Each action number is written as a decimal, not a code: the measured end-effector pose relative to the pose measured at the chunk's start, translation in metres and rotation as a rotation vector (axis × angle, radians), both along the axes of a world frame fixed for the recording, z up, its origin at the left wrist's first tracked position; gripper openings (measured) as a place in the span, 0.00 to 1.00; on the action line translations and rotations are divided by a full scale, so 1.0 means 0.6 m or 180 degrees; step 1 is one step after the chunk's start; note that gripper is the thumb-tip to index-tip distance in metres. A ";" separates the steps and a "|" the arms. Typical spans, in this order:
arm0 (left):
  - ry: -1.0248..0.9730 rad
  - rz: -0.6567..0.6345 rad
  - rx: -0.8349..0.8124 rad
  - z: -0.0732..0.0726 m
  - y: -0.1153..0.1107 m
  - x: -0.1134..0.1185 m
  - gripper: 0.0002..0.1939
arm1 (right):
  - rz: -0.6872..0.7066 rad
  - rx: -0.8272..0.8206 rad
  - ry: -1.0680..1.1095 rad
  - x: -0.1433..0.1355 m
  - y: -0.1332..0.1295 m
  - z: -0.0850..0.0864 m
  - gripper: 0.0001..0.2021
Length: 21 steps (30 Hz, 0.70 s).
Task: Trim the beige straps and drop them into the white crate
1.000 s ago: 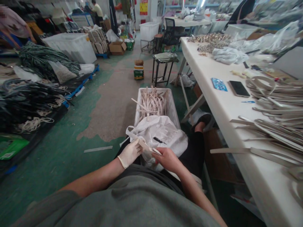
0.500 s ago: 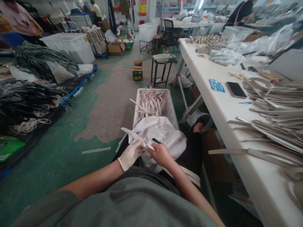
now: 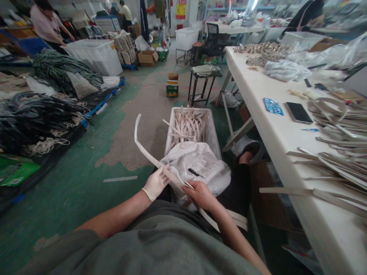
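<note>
White table, patchy green floor; left hand curled loosely, right hand pinched, on a pale strap.

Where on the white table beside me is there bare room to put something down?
Bare tabletop shows at the near end, this side of the nearest overhanging strap, and between the blue packet and the white bundle. The right side is crowded with straps, the far end with small shiny pieces.

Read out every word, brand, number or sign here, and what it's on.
Nothing is legible.
Red-and-yellow poster: too blurred.
Blue packet: lettering too small.
Green-and-yellow box: too small.
Green package, far left: too blurred.
White sack: dark mark, perhaps print, unreadable.
Pale strap: none visible.
</note>
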<state>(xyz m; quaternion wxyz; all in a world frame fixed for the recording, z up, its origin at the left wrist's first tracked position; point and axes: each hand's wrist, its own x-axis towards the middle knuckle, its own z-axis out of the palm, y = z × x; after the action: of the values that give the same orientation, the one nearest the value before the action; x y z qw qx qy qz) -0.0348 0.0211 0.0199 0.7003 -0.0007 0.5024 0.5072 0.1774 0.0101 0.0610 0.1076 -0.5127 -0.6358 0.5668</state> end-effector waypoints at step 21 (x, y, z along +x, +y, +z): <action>-0.0488 -0.0143 -0.0128 0.022 -0.025 0.033 0.11 | -0.0050 0.0004 -0.0039 0.024 -0.013 0.009 0.12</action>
<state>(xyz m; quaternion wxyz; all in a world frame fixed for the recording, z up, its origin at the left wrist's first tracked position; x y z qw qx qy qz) -0.0153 0.0058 0.0333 0.7477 -0.0423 0.4573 0.4796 0.1920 0.0022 0.0663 0.1085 -0.5212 -0.6327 0.5624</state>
